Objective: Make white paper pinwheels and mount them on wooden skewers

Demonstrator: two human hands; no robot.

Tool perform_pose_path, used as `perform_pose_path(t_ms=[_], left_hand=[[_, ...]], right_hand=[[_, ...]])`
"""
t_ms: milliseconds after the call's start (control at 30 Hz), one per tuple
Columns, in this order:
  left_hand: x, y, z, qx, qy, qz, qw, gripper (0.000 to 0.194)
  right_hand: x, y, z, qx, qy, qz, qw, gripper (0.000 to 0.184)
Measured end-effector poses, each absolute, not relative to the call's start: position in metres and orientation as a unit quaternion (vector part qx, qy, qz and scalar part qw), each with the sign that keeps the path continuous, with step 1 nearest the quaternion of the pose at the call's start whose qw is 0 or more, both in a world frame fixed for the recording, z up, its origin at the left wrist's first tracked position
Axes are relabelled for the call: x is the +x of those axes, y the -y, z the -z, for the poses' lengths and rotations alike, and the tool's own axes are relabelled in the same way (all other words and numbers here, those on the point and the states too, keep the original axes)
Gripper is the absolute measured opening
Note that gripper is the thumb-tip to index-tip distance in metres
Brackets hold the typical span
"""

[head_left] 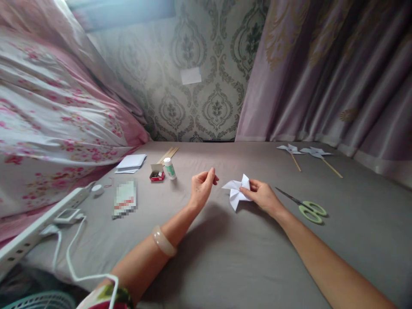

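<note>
A folded white paper pinwheel (pixel 235 195) is pinched in my right hand (pixel 260 195), the thumb pressing near its centre and its blades spread out. To the left of it, apart from the paper, my left hand (pixel 203 186) is closed with the thumb against the curled fingers. Whatever the left fingers hold, if anything, is hidden. Green-handled scissors (pixel 304 206) lie on the cloth just right of my right hand. Beyond my left hand stand a glue stick (pixel 169 168) and an open small red box (pixel 157 174) with small dark pieces inside.
Two finished pinwheels on sticks, one (pixel 290 149) beside the other (pixel 316 152), lie at the far right. Wooden sticks (pixel 169 154) and stacked white paper (pixel 131 163) lie at the back left. A power strip (pixel 45 227) with white cables runs along the left edge.
</note>
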State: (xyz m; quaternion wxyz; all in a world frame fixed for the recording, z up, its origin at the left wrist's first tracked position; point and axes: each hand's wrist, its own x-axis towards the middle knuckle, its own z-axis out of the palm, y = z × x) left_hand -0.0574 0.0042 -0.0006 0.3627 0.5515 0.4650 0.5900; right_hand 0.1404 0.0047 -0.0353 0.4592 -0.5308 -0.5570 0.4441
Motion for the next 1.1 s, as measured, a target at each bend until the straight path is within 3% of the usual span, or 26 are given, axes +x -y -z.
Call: perform_pose_path(t_ms=[133,267,400,533,767,1100], left_hand=[[-0.099,0.002,-0.039,0.566,-0.468,-0.618,0.282,0.04],[-0.174,-0.022,-0.076,0.493,-0.523,-0.663,0.21,0.036],[-0.25,-0.054,-0.091,0.466,-0.62,-0.615,0.144,0.03],[-0.291,-0.078,-0.083,0.468,-0.695,-0.519,0.169,0.023],[-0.299,-0.123,-0.061,0.5,-0.734,-0.391,0.24,0.004],[-0.303,-0.179,-0.056,0.514,-0.766,-0.273,0.272,0.013]], right_hand=[[0.151,-0.007,0.034,-0.618,0.65,-0.237,0.375,0.035],[0.164,-0.005,0.028,-0.67,0.62,-0.143,0.383,0.04],[0.179,0.013,0.028,-0.684,0.587,-0.198,0.385,0.047],[0.182,0.044,0.039,-0.657,0.598,-0.265,0.376,0.05],[0.176,0.063,0.062,-0.663,0.566,-0.271,0.408,0.04],[0.178,0.063,0.073,-0.689,0.51,-0.294,0.423,0.033]])
